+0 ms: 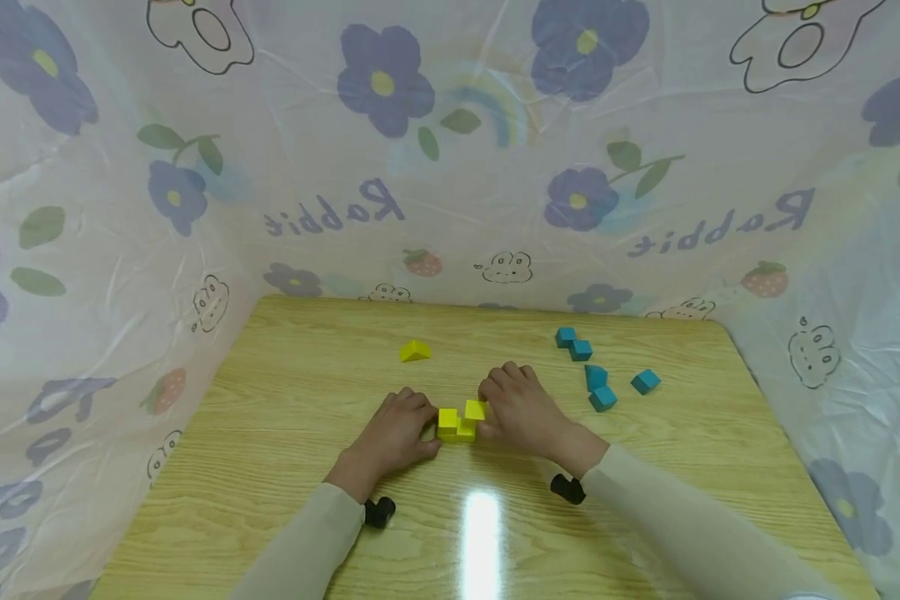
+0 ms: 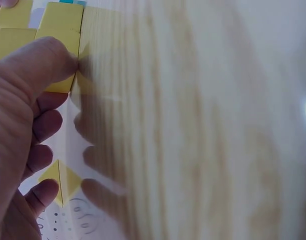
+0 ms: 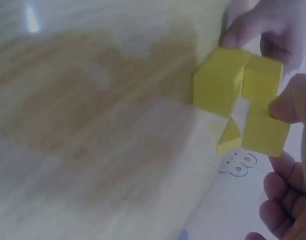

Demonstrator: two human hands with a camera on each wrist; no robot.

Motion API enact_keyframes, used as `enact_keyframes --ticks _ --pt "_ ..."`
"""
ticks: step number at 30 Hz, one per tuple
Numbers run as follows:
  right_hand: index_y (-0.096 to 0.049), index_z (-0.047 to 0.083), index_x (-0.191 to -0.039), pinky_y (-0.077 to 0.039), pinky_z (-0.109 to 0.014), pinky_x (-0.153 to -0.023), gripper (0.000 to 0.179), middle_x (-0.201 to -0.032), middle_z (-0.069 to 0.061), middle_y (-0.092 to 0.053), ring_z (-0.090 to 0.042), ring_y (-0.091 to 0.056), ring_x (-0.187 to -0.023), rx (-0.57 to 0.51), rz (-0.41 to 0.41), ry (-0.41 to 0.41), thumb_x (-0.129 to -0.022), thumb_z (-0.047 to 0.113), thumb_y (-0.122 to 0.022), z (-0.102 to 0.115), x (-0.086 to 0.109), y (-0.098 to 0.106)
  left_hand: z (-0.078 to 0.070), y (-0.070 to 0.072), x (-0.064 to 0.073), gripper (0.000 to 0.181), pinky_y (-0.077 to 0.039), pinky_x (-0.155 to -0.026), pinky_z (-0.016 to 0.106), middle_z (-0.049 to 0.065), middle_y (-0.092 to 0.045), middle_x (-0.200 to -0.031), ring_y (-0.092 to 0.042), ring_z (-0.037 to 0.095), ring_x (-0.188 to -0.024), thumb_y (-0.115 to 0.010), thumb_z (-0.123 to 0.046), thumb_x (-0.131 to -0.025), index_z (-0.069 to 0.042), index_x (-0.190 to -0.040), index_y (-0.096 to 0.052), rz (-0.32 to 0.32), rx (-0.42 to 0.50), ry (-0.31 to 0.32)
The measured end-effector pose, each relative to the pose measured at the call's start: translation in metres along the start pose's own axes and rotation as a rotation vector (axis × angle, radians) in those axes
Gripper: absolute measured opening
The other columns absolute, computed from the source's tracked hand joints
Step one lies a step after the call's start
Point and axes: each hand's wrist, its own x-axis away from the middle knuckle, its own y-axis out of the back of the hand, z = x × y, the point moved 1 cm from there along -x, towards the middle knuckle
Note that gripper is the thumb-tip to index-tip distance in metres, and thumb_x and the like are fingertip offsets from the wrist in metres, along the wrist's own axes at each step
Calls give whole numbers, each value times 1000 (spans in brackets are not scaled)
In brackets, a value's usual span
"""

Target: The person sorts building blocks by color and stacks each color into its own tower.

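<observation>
A small stack of yellow blocks (image 1: 448,422) stands near the middle of the table (image 1: 307,333), between the two hands, with one block set on top at its left end. The left hand (image 1: 393,432) holds the stack from its left side, thumb laid across the near face and the other fingers bent behind. The right hand (image 1: 523,411) pinches a yellow cube (image 1: 476,410) between thumb and fingers at the stack's right end (I cannot tell whether that cube touches the block below). Behind the stack and well apart lies a yellow triangle block (image 1: 415,352). To the right, beyond the right hand, are two blue cubes (image 1: 573,344) side by side, a blue wedge (image 1: 596,379) just beside another blue cube (image 1: 603,399), and one more blue block (image 1: 646,382) farther right. Pale sleeves (image 1: 307,542) cover both forearms, and a flowered curtain (image 1: 457,192) hangs around the table.
</observation>
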Motion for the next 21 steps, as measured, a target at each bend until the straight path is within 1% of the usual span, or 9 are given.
enact_keyframes --ticks 6,11,21 --pt "-67 11 -105 -41 -41 -82 38 -101 -3 -62 -22 -47 -90 11 -35 41 -86 41 -81 6 5 -8 -1 0 0 39 -43 -95 38 -7 -66 -114 -51 15 -105 -74 -44 -95 -16 -123 -74 -15 10 0" --pt "-66 11 -104 -41 -40 -80 38 -100 -3 -62 -23 -47 -90 8 -54 62 -86 41 -82 7 5 -12 -1 0 0 39 -43 -94 38 -7 -66 -113 -50 15 -104 -75 -44 -95 -16 -121 -75 -18 19 2" --pt "-67 12 -106 -40 -39 -81 37 -101 -2 -62 -22 -47 -90 5 -20 36 -89 42 -79 9 4 -14 -2 1 1 39 -43 -95 38 -7 -66 -112 -50 15 -103 -76 -43 -94 -15 -122 -75 -7 24 8"
